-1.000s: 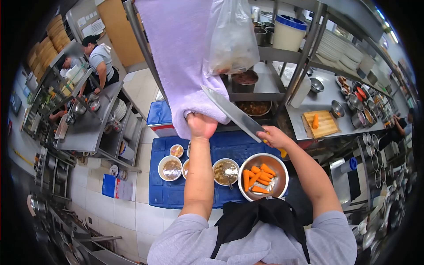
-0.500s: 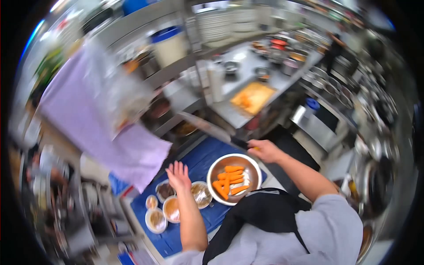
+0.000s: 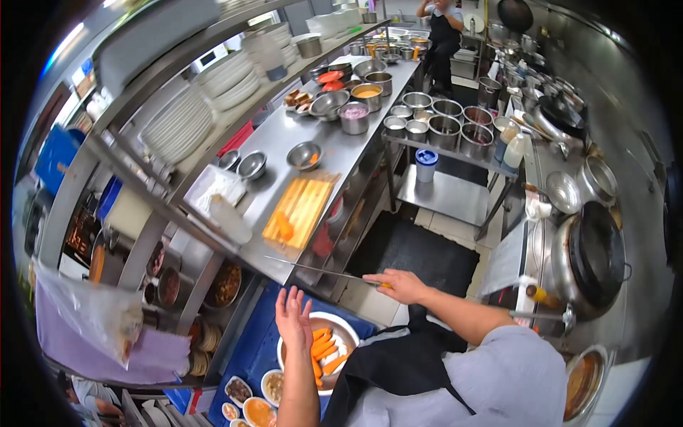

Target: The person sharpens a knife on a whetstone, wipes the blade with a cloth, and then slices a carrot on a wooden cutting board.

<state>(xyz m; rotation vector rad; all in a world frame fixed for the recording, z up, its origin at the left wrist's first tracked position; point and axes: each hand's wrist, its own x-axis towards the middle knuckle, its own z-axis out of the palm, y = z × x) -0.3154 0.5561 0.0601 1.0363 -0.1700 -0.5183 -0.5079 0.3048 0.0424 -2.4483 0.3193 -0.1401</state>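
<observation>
Carrots (image 3: pixel 324 349) lie in the big bowl (image 3: pixel 347 323). Food tubs (image 3: pixel 260 411) stand left of it. One more carrot (image 3: pixel 284 225) lies on the board (image 3: pixel 307 201), with a small bowl (image 3: pixel 304 166) behind.

Shiny metal makes the carrot bowl (image 3: pixel 343 322) and the smooth table (image 3: pixel 277 135) — the cutting board (image 3: pixel 307 201) is wood, the towel (image 3: pixel 92 350) matt cloth, the bag (image 3: pixel 96 307) thin glossy plastic.
</observation>
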